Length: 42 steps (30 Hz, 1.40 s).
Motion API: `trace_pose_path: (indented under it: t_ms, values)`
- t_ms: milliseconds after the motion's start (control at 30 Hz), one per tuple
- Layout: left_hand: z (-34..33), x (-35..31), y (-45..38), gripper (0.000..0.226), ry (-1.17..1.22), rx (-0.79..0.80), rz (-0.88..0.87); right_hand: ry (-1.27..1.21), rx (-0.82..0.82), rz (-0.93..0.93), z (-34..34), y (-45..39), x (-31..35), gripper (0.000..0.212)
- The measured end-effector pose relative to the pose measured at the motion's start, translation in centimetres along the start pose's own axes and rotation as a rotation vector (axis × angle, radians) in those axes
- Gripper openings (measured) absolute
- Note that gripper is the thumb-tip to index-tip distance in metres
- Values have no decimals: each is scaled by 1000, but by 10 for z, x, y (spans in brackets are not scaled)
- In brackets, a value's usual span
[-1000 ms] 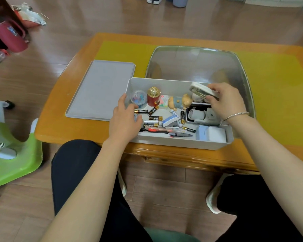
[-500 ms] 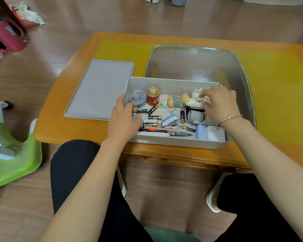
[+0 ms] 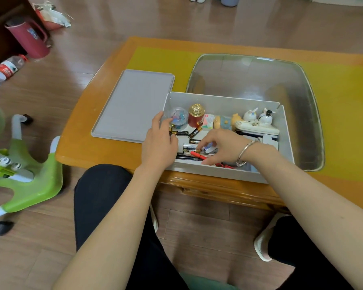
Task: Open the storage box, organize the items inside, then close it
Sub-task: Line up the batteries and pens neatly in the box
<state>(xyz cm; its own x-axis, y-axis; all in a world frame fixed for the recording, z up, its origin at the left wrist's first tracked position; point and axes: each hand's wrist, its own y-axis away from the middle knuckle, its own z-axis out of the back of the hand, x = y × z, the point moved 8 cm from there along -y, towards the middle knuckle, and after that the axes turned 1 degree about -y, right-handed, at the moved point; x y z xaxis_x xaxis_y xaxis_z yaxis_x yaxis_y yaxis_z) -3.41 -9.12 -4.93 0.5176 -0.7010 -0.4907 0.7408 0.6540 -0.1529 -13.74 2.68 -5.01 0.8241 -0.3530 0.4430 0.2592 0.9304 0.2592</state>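
Since a moment ago my right hand [image 3: 222, 147] has left the white strip-like gadget [image 3: 257, 127] lying at the back right of the storage box [image 3: 286, 141], below two small rabbit figures [image 3: 258, 116], and come across to the loose clutter in the middle. Its fingers are now curled down among the batteries [image 3: 190, 146] and a red pen [image 3: 198, 155], thumb and forefinger closing on a small white-and-blue piece; I cannot tell if they grip it yet. My left hand [image 3: 159, 145] stays on the box's left wall, fingers relaxed, its forefinger by the clear round tub [image 3: 178, 119]. A red tin [image 3: 196, 116] stands beside that tub. The open box sits at the bench's [image 3: 96, 147] near edge, its grey lid [image 3: 134, 105] flat just left of it.
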Motion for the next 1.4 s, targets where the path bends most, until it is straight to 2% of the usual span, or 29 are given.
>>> trace_pose_path:
  t_ms: [67,167,333,600,800,933,1033,1100,1300,1400]
  values:
    - [0,0,0,43,3,-2,5,1,52,3,-5,-2,2,38]
    - [1,0,0,40,3,-9,6,87,28,2,-6,-7,6,28]
    - [2,0,0,38,6,-13,7,205,21,17,-12,-8,11,31]
    - [3,1,0,40,80,-34,-5,63,-15,-19,-7,-1,8,27]
    - [-1,4,-1,56,127,2,20,-73,-241,-101,24,23,-17,15]
    - [-4,7,-1,60,100,30,60,-181,-489,-219,58,54,-53,13]
    - [-5,9,-1,61,80,48,98,-74,-711,-338,83,85,-81,15]
    - [-4,9,-1,61,69,49,105,37,-798,-403,91,101,-93,19]
    - [-3,10,1,57,84,33,132,300,-782,-484,88,102,-103,17]
    - [-5,15,2,73,89,54,183,406,-776,-531,87,98,-102,12]
